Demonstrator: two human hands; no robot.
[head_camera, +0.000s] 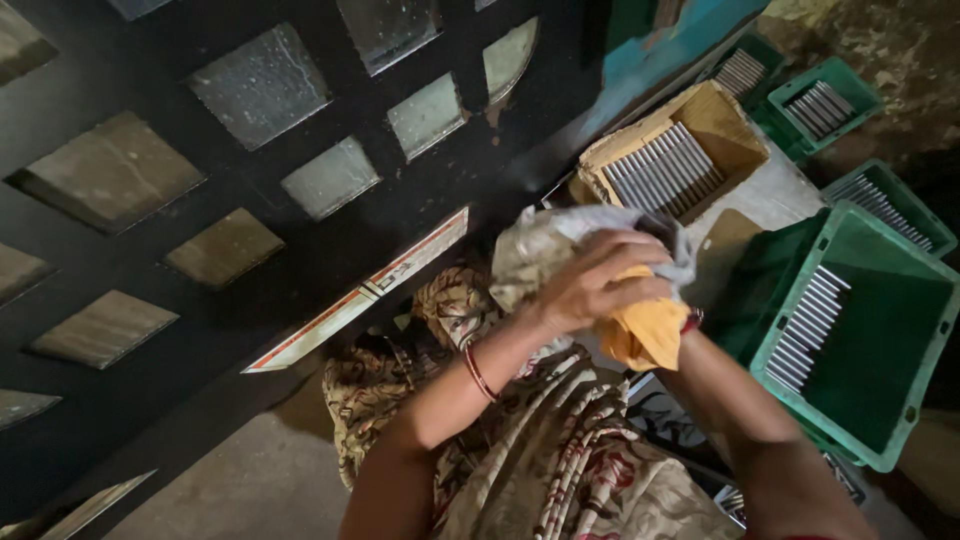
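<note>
Left hand (598, 283): fingers curled tight over grey cloth (560, 240) and orange cloth (645, 330). Right hand: hidden beneath bundle, grip unclear. Bundle above patterned lap (560, 470), between cardboard box (735, 125) and green crate (905, 300); orientation undefined.

Far right: an open cardboard box (690, 150) holding a row of grey metal rods (662, 170). Right: a large green plastic crate (900, 330) with rods (808, 325) ranged along its left side; smaller green crates (825, 105) beyond it. Left: a black lattice gate (250, 190). Near: patterned fabric (560, 470).
</note>
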